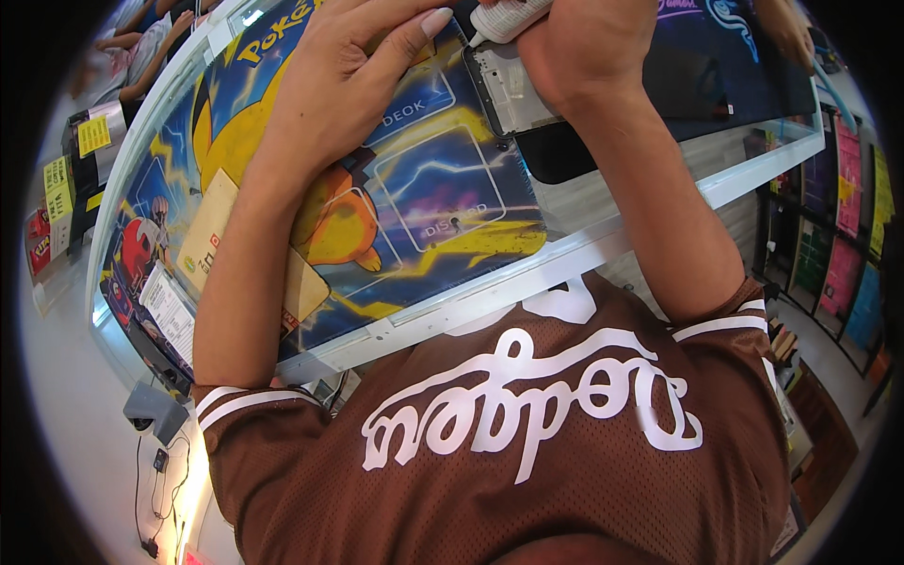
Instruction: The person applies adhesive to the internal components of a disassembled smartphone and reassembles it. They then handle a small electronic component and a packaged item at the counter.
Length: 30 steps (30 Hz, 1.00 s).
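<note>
**Nozzle at frame edge: smear and slip risk**

Right hand (pixel 589 52) grasps a white plastic squeeze tube with a tapered nozzle (pixel 513 17), fingers curled round it, partly cropped. Nozzle tip sits at the upper-left edge of a dark-rimmed, silver-grey rectangular device frame (pixel 508 80). Frame lies at the right border of a blue-and-yellow illustrated playmat (pixel 452 202); its right part hides behind the right hand.

Left hand (pixel 353 56) is over the mat, thumb extended toward the frame. Its fingertips run out of view; can't tell if they grip anything.

Risks:
- Squeeze too hard: contents could overrun the rim into the interior.
- Frame unbraced: nozzle pressure could shift it, bead goes off line.
- Right wrist dips: could smear the frame or bump the black rounded flat panel (pixel 556 155) just beside it.
</note>
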Each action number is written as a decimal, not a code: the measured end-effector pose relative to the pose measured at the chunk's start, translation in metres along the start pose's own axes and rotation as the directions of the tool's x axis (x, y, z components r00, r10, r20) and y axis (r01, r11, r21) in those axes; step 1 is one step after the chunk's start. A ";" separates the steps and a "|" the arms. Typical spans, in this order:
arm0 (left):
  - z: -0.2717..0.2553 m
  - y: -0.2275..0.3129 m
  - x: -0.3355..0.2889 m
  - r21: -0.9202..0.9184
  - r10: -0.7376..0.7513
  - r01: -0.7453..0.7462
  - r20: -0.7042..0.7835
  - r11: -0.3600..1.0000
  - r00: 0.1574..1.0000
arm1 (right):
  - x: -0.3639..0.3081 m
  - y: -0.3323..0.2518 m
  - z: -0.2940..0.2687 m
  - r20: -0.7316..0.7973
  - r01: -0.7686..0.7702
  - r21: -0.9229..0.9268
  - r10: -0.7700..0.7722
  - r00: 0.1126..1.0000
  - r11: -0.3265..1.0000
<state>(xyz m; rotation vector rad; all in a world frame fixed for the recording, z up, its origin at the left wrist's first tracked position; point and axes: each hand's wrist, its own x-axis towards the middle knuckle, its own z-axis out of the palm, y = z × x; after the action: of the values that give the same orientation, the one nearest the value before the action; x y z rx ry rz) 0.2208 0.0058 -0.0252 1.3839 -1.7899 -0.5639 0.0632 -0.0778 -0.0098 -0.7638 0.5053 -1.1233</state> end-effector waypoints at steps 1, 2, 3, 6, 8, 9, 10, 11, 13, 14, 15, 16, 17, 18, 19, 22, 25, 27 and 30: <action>0.000 0.000 0.000 -0.004 0.008 -0.008 -0.002 1.000 1.000 | 0.000 0.000 0.000 0.005 -0.002 0.006 0.002 1.000 1.000; -0.001 0.000 0.000 -0.002 0.005 -0.005 0.005 1.000 1.000 | 0.000 0.000 0.000 0.009 -0.004 0.011 0.004 1.000 1.000; -0.001 0.000 0.001 -0.001 0.005 -0.005 0.010 1.000 1.000 | 0.001 0.000 0.000 0.015 -0.002 0.015 0.002 1.000 1.000; 0.000 0.000 0.000 -0.024 0.004 -0.004 0.017 1.000 1.000 | 0.004 0.004 -0.006 0.033 0.038 -0.005 -0.038 0.999 0.999; 0.000 -0.001 0.000 -0.024 0.005 -0.005 0.019 1.000 1.000 | 0.001 0.002 -0.001 -0.004 0.005 0.019 -0.005 1.000 1.000; -0.001 -0.002 0.000 -0.010 0.009 -0.009 0.019 1.000 1.000 | 0.000 0.001 0.002 -0.021 -0.011 0.031 0.011 1.000 0.999; -0.001 -0.002 0.001 0.004 0.013 -0.013 0.020 1.000 1.000 | 0.000 0.002 0.001 -0.009 0.005 0.010 -0.005 1.000 1.000; -0.002 -0.002 0.001 0.011 0.016 -0.016 0.019 1.000 1.000 | 0.000 0.002 -0.001 0.002 0.021 -0.011 -0.021 1.000 1.000; -0.001 -0.002 0.001 0.024 0.018 -0.019 0.020 1.000 1.000 | 0.001 0.004 -0.003 0.017 0.039 -0.026 -0.038 0.999 0.999; -0.001 -0.003 0.001 0.007 0.024 -0.024 0.015 1.000 1.000 | 0.001 0.004 -0.002 0.019 0.043 -0.020 -0.042 0.999 0.999; 0.000 -0.003 0.001 -0.008 0.029 -0.029 0.008 1.000 1.000 | 0.001 0.004 -0.002 0.023 0.045 -0.013 -0.045 0.999 0.999; 0.000 -0.003 0.001 -0.023 0.033 -0.033 0.001 0.999 0.999 | 0.001 0.004 -0.001 0.017 0.035 -0.007 -0.035 0.999 0.999; 0.000 -0.003 0.000 -0.021 0.028 -0.027 0.004 0.999 1.000 | 0.000 0.004 0.000 0.011 0.025 0.000 -0.025 1.000 1.000; 0.000 -0.003 0.000 -0.023 0.025 -0.025 0.009 0.999 1.000 | 0.000 0.003 0.000 0.001 0.017 0.004 -0.017 1.000 1.000; 0.000 -0.003 0.001 -0.025 0.023 -0.022 0.014 0.999 1.000 | 0.000 0.004 -0.001 0.002 0.025 0.005 -0.025 1.000 1.000; 0.000 -0.003 0.001 -0.011 0.036 -0.036 0.016 0.999 0.999 | 0.001 0.005 -0.003 0.008 0.035 0.004 -0.035 0.999 0.999; 0.001 -0.004 0.001 -0.044 0.030 -0.029 0.012 0.999 0.999 | 0.001 0.005 -0.004 0.027 0.043 -0.001 -0.043 0.999 0.999; 0.001 -0.004 0.001 -0.012 0.036 -0.036 0.010 0.999 0.999 | 0.004 0.008 -0.008 0.052 0.066 0.005 -0.066 0.996 0.998; 0.001 -0.004 0.001 -0.003 0.042 -0.042 0.008 0.999 0.999 | 0.004 0.009 -0.008 0.064 0.081 -0.001 -0.081 0.995 0.997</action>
<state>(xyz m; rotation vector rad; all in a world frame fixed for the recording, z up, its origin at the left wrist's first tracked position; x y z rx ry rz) 0.2225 0.0038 -0.0287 1.3414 -1.8199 -0.5503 0.0639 -0.0819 -0.0218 -0.8271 0.4255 -1.1692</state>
